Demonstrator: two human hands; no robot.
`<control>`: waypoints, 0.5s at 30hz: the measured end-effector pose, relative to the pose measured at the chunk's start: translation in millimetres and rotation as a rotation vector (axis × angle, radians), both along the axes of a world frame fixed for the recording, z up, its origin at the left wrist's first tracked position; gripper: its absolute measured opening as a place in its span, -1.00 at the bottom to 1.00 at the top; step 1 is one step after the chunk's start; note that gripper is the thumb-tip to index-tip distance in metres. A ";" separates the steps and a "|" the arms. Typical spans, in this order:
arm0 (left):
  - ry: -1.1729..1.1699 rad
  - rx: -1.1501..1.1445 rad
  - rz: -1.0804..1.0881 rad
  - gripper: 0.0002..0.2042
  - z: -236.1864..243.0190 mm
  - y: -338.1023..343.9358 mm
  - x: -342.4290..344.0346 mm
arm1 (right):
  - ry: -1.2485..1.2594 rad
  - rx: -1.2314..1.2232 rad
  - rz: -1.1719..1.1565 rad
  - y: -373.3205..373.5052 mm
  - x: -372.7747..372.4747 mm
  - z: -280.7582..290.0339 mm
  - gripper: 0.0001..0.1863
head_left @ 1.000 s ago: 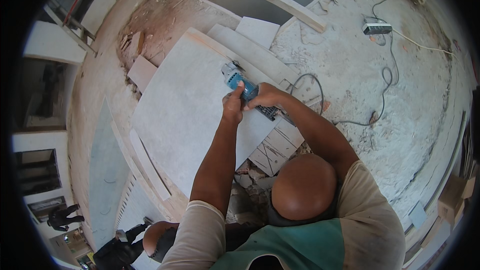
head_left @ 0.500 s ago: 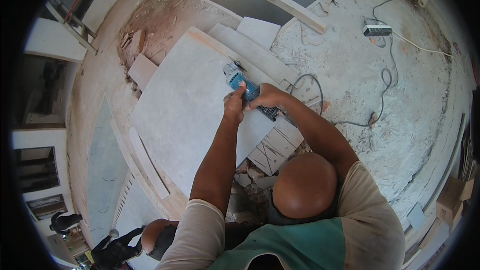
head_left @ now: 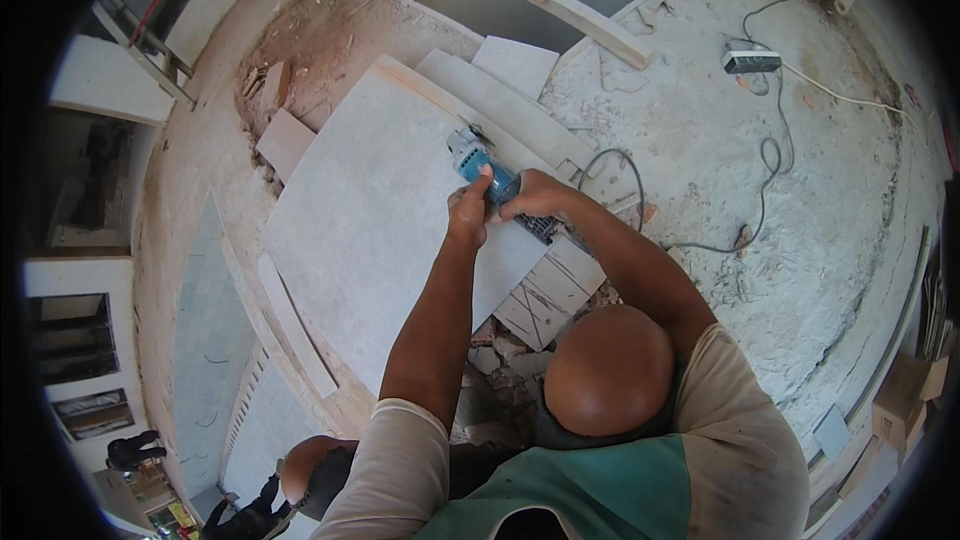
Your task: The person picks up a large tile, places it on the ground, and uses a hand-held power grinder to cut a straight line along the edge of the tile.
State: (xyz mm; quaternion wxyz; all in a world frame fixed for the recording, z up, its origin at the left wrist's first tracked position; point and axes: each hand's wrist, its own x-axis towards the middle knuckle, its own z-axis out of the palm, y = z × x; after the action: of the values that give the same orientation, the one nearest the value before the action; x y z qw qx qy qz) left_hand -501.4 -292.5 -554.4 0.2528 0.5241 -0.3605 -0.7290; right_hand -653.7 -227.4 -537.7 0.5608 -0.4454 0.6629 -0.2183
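A blue angle grinder (head_left: 482, 168) with a grey head lies over a large pale tile (head_left: 370, 210), its disc side close to the tile's right edge. My left hand (head_left: 467, 212) is closed round the grinder's body, thumb up along the blue casing. Behind it, my right hand (head_left: 537, 194) wraps the rear of the tool. A black cable loops away from the grinder to the right. Whether the disc touches the tile is too small to tell. Along that edge runs a narrow tan strip (head_left: 405, 82).
More tiles (head_left: 515, 65) lie beyond the large one. Scored tile pieces (head_left: 545, 295) and rubble sit close by on the right. A power strip (head_left: 752, 61) rests on the rough floor. Timber beams (head_left: 590, 25) cross a pit at the back. Dark-clothed people (head_left: 135, 450) are at lower left.
My hands and the grinder have hardly moved. At lower left, the nearer dark-clothed person has shifted down toward the picture's edge.
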 end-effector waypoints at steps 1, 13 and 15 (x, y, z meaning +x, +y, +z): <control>0.010 0.004 0.001 -0.52 -0.3 0.4 -0.1 | 0.002 -0.005 -0.005 0.5 0.2 -0.1 -0.28; -0.018 0.025 0.011 -0.50 -10.4 -2.2 1.8 | 0.011 -0.004 0.005 3.5 0.2 2.4 -0.26; -0.020 0.021 0.031 -0.52 -11.7 -1.0 2.1 | 0.016 -0.007 0.002 4.9 0.5 4.6 -0.26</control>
State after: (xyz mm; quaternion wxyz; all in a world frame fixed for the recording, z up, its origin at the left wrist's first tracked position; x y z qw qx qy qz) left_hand -499.4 -293.6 -566.2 0.2551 0.5393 -0.3471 -0.7236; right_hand -653.2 -222.5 -533.2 0.5540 -0.4498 0.6662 -0.2167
